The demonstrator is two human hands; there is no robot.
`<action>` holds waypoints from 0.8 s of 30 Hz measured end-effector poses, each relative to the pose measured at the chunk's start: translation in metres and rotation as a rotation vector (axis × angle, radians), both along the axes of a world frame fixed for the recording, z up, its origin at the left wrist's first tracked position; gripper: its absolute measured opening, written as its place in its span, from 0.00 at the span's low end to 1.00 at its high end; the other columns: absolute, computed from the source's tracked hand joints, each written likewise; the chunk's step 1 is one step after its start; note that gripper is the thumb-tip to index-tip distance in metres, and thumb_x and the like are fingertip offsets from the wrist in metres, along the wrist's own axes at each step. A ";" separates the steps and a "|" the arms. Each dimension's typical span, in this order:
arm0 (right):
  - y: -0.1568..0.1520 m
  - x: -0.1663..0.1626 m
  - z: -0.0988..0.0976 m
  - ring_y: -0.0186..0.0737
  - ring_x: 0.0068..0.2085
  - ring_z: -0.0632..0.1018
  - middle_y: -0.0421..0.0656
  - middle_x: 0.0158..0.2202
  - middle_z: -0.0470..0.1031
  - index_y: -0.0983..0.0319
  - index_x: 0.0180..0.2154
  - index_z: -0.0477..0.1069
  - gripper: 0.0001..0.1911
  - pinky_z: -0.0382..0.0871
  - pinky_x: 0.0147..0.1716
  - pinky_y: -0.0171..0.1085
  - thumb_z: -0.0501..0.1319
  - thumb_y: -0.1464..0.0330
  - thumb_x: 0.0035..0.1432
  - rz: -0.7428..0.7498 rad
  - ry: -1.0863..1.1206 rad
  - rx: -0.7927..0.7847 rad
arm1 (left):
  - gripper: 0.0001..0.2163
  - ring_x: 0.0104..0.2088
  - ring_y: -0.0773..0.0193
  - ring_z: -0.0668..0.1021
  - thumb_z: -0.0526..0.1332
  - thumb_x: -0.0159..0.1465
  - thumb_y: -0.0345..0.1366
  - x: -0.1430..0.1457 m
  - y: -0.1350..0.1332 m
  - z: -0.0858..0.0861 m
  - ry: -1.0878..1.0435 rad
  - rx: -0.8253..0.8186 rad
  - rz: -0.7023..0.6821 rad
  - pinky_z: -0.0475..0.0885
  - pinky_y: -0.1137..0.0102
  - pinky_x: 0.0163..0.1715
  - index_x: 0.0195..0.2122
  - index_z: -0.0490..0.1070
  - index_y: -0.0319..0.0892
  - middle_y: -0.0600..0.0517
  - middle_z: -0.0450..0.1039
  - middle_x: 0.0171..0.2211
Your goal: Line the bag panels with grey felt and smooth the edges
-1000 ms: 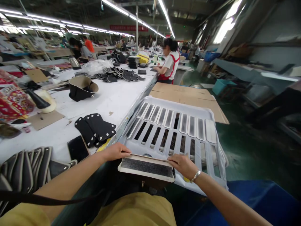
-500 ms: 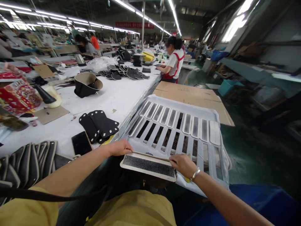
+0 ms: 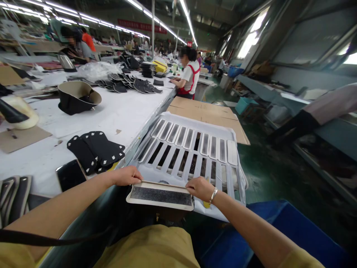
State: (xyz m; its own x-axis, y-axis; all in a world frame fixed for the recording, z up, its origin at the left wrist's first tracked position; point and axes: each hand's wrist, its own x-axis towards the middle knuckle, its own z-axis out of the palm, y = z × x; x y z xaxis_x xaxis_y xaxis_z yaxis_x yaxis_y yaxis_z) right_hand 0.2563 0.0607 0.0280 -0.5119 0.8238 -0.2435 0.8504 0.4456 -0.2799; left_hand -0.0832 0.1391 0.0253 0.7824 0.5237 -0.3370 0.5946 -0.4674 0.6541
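Note:
Both hands hold a long panel (image 3: 161, 196) with rounded corners, a pale border and a dark grey speckled middle strip. It lies in front of my waist, its far edge folded up. My left hand (image 3: 128, 175) pinches that edge at its left end. At the right end, my right hand (image 3: 201, 188), with a silver bracelet (image 3: 213, 195) on the wrist, grips the same edge. Directly beyond is a slotted rack (image 3: 178, 146) wrapped in grey-white cloth. Several similar panels (image 3: 181, 136) lie across its far row. Something dark brown with a small gold-coloured fitting shows below the held panel.
On the white-covered table (image 3: 117, 115) at left lie black shaped pieces (image 3: 95, 149), a phone (image 3: 71, 175) and a black-and-beige bag body (image 3: 79, 97). Cardboard (image 3: 206, 111) lies beyond the rack. A co-worker (image 3: 189, 74) stands farther along the table; another person (image 3: 320, 108) leans at right.
My view has turned to the right, so the scene sits farther left. Another person has come into view at the right. Both hands keep their hold on the panel's edge.

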 end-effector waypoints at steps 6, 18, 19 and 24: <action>0.004 0.002 -0.003 0.37 0.35 0.76 0.42 0.32 0.78 0.62 0.31 0.76 0.12 0.65 0.38 0.32 0.54 0.73 0.57 0.062 0.024 -0.014 | 0.12 0.29 0.65 0.74 0.56 0.54 0.34 0.003 0.001 0.001 0.017 0.049 0.027 0.65 0.77 0.32 0.33 0.79 0.45 0.55 0.77 0.28; 0.003 -0.002 0.000 0.38 0.33 0.76 0.42 0.30 0.77 0.62 0.29 0.76 0.13 0.64 0.35 0.32 0.53 0.73 0.55 0.095 -0.001 0.012 | 0.20 0.34 0.64 0.76 0.59 0.51 0.32 -0.005 -0.021 0.012 0.015 0.160 0.046 0.66 0.76 0.35 0.47 0.74 0.47 0.53 0.78 0.38; 0.003 -0.003 0.001 0.38 0.33 0.76 0.42 0.30 0.77 0.61 0.29 0.76 0.13 0.64 0.35 0.32 0.53 0.74 0.55 0.097 -0.002 0.011 | 0.21 0.35 0.64 0.76 0.59 0.52 0.31 -0.007 -0.023 0.011 0.006 0.155 0.051 0.66 0.76 0.36 0.48 0.73 0.47 0.54 0.78 0.39; 0.001 -0.002 0.004 0.38 0.35 0.76 0.43 0.32 0.78 0.61 0.31 0.76 0.13 0.65 0.37 0.33 0.52 0.72 0.58 0.130 -0.015 0.011 | 0.21 0.39 0.62 0.77 0.58 0.54 0.32 -0.013 -0.026 0.003 -0.024 0.138 0.065 0.67 0.75 0.41 0.50 0.72 0.48 0.52 0.76 0.44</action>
State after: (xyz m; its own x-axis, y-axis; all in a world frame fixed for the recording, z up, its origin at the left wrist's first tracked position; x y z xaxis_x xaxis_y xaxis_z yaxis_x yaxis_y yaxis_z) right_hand 0.2539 0.0614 0.0317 -0.6109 0.7534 -0.2433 0.7892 0.5554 -0.2620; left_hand -0.0961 0.1128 0.0285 0.7521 0.6139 -0.2397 0.6117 -0.5149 0.6006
